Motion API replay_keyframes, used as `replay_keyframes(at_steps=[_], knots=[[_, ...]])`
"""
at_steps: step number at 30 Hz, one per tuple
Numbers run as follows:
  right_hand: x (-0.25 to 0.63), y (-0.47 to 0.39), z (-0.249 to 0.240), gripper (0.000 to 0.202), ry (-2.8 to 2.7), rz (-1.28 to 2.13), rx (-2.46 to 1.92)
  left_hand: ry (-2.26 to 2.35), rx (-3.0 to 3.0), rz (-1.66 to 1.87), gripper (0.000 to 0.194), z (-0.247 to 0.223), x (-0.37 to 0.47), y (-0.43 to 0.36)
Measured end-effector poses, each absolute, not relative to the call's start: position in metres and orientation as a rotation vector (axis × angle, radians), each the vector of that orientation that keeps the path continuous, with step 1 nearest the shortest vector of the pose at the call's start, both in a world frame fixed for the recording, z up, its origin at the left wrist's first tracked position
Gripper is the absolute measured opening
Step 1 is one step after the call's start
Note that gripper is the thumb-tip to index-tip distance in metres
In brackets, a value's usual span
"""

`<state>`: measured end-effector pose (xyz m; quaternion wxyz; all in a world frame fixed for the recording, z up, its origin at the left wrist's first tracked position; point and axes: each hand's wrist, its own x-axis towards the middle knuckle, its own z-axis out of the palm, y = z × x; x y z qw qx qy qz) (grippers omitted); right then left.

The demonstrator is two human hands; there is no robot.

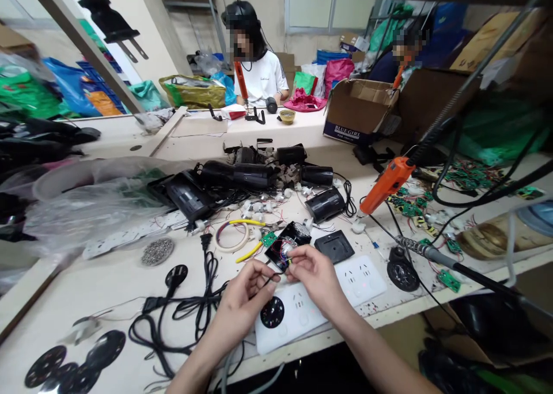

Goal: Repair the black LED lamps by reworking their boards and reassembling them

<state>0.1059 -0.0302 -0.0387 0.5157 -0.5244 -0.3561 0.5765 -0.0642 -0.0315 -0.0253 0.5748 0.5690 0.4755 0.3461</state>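
Pale wall (199, 34) w/ window (330, 14) behind; long white workbench (207, 137) in front.

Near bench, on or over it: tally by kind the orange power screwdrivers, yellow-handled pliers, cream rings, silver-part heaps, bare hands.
Orange power screwdriver: 1
Yellow-handled pliers: 1
Cream ring: 1
Heap of small silver parts: 1
Left hand, right hand: 2
Total: 6

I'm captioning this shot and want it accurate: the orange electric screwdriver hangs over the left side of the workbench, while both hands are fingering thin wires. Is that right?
Not quite: the head view shows the orange electric screwdriver over the right side of the workbench. Both the left hand and right hand are indeed fingering thin wires.
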Motion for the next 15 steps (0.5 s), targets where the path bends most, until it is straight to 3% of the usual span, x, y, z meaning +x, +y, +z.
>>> replay_keyframes(at_steps=[4, 15], knots=[[0.108, -0.035, -0.036, 0.014, -0.949, 1.336, -1.263, 1.219, 1.460, 0.772, 0.035, -0.021, -0.052, -0.032], [0.124, -0.044, -0.038, 0.015, -1.071, 1.069, -1.382, 1.386, 1.754, 0.660, 0.031, -0.012, -0.025, -0.030]])
